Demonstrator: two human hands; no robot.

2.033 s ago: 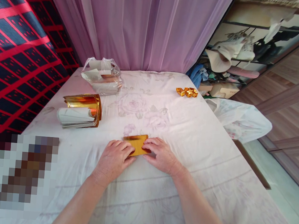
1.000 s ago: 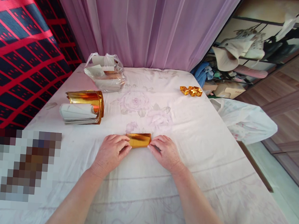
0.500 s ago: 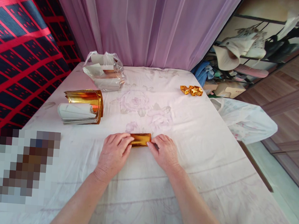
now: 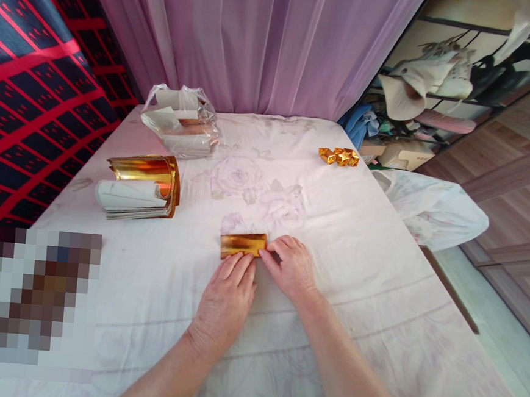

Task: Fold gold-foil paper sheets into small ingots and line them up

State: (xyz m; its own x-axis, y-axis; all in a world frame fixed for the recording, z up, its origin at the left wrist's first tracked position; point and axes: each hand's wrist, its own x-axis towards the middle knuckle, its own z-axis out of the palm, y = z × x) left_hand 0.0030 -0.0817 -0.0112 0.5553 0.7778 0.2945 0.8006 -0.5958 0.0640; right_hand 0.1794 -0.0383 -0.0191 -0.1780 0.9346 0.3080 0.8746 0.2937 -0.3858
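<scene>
A strip of folded gold foil paper [image 4: 243,243] lies on the cloth in front of me. Along its near edge rest the fingertips of my left hand [image 4: 230,290], stretched out with the palm down. My right hand [image 4: 293,265] grips the strip's right end, its thumb at the near corner and the other fingers curled beside it. Further left stands a curved stack of gold foil sheets [image 4: 150,170] with white backs. Several folded gold foil pieces [image 4: 343,157] sit together near the table's far right corner.
A clear plastic bag [image 4: 183,125] of paper sheets stands at the back left of the cloth-covered table [image 4: 148,287]. Behind hangs a purple curtain [image 4: 240,43]. To the right are a shelf with a cap [image 4: 404,90] and a white plastic bag [image 4: 443,209]. A pixelated patch covers the lower left.
My left hand has moved from the strip's left end to its near edge, uncovering that end. My right hand stays at the right end. The view has shifted slightly.
</scene>
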